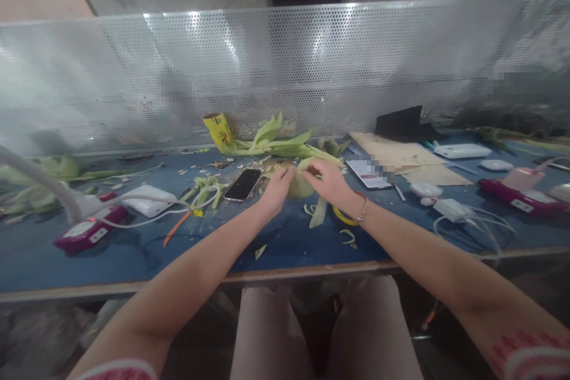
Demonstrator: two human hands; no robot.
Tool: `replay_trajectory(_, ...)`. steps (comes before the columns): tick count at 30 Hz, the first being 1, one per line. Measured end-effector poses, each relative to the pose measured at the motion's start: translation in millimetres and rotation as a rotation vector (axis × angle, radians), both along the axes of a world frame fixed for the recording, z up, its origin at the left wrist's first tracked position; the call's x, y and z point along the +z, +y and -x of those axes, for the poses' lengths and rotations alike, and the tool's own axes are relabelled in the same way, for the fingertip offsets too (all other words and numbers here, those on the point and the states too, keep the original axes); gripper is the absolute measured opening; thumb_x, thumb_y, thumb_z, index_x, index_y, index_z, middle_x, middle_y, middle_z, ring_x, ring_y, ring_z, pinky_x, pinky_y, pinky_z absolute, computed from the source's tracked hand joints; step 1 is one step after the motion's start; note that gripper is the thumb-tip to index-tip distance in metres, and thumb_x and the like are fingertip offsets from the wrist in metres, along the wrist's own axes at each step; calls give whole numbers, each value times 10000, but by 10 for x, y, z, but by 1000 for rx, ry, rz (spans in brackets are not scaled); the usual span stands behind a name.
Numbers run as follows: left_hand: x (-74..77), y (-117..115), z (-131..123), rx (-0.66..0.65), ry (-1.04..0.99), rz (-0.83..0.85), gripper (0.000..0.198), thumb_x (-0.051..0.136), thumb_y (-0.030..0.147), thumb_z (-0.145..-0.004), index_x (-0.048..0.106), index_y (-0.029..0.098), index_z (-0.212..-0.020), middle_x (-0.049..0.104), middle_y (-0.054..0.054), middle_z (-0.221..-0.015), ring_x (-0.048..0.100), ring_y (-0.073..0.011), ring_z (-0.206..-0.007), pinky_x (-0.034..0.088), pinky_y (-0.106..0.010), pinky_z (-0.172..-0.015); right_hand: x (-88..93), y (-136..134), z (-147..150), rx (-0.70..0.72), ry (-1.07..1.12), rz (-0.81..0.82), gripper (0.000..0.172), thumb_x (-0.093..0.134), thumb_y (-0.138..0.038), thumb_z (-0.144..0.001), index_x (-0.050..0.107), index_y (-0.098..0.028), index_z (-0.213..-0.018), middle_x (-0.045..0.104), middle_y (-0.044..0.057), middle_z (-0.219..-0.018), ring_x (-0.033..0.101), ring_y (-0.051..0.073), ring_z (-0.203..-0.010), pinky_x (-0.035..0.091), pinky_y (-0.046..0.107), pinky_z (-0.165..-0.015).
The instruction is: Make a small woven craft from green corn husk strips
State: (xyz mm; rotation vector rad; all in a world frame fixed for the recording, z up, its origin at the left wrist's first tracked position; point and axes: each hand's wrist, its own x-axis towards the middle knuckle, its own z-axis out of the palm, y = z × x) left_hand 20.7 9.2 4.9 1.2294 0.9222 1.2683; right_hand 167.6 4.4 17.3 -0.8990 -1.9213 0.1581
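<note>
Between my hands is a pale green husk leaf [301,186], which looks like corn husk. My left hand [279,189] pinches its left side, and the fingers of my right hand [327,178] are closed on its upper right part. Beyond my hands lies a bunch of long green husk leaves [276,143]. A loose pale strip [317,214] rests below my right hand, near a yellow ring [345,217] partly hidden by my wrist. To the left of my left hand lies a dark-screened phone [243,184].
A yellow tube [219,132] stands near the perforated metal screen [320,59]. Left are a purple power strip [91,230] and white cables; right are a lit phone [367,174], brown paper [401,151], chargers [452,210] and another purple strip [521,197]. Scraps litter the blue tabletop [178,267].
</note>
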Motion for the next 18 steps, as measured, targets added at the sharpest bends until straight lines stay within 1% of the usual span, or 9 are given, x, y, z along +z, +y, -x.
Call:
replay_trajectory(2, 37, -63, -22, -85, -43, 25, 175, 585, 351, -776, 542, 190, -831, 599, 4, -712, 589, -152, -668, 473, -270, -613, -6, 68, -12, -50, 92, 103, 138, 522, -289, -811, 509, -207, -700, 589, 24, -715, 546, 172, -685, 445, 323, -680)
replay_trajectory(4, 71, -115, -31, -162, -4, 25, 266, 642, 257, -702, 547, 198, -943, 631, -8, -791, 615, -162, -684, 497, -285, -622, -21, 140, -46, -48, 131, 227, 139, 538, -297, -790, 494, -202, -699, 578, 22, -730, 548, 169, -690, 453, 335, -687)
replay_trajectory(6, 101, -141, -15, -198, 86, 14, 423, 650, 182, -658, 514, 220, -1056, 642, -11, -824, 623, -156, -628, 504, -286, -585, -33, 190, -102, 39, 168, 403, 127, 571, -308, -763, 516, -195, -776, 587, 30, -800, 568, 166, -705, 476, 337, -663)
replay_trajectory(7, 114, -141, 3, -203, 131, 12, 466, 638, 177, -665, 488, 232, -1102, 643, -12, -816, 617, -151, -580, 500, -285, -552, -36, 203, -137, 110, 189, 506, 169, 597, -305, -742, 529, -193, -849, 593, 36, -850, 583, 164, -714, 490, 329, -640)
replay_trajectory(9, 139, -117, 56, -181, 206, 10, 493, 611, 198, -696, 450, 250, -1159, 634, -5, -763, 583, -140, -479, 466, -270, -472, -31, 212, -210, 242, 186, 662, 336, 665, -264, -678, 538, -196, -982, 597, 47, -925, 602, 155, -712, 509, 304, -592)
replay_trajectory(10, 151, -97, 88, -162, 235, -5, 487, 604, 202, -703, 450, 250, -1162, 618, 7, -720, 552, -125, -433, 432, -248, -434, -25, 213, -243, 284, 141, 692, 400, 696, -228, -640, 548, -195, -1010, 600, 49, -934, 603, 148, -700, 511, 291, -575)
replay_trajectory(12, 177, -54, 155, -149, 261, -49, 439, 600, 186, -700, 485, 240, -1121, 557, 43, -621, 454, -80, -360, 333, -195, -379, -9, 213, -291, 322, 29, 668, 432, 723, -160, -592, 585, -183, -1001, 615, 49, -912, 596, 134, -660, 505, 276, -558)
replay_trajectory(15, 227, -8, 238, -175, 300, -25, 358, 578, 149, -692, 535, 219, -1041, 430, 84, -505, 284, -37, -315, 192, -172, -361, 15, 224, -311, 329, -61, 608, 332, 695, -172, -651, 615, -162, -972, 642, 41, -813, 591, 135, -596, 492, 292, -556)
replay_trajectory(18, 280, 27, 308, -126, 444, 48, 333, 565, 171, -694, 580, 208, -1025, 380, 88, -467, 238, -56, -324, 207, -202, -390, 32, 250, -324, 266, -109, 508, 217, 673, -216, -705, 641, -168, -914, 652, 26, -731, 603, 150, -593, 478, 311, -604)
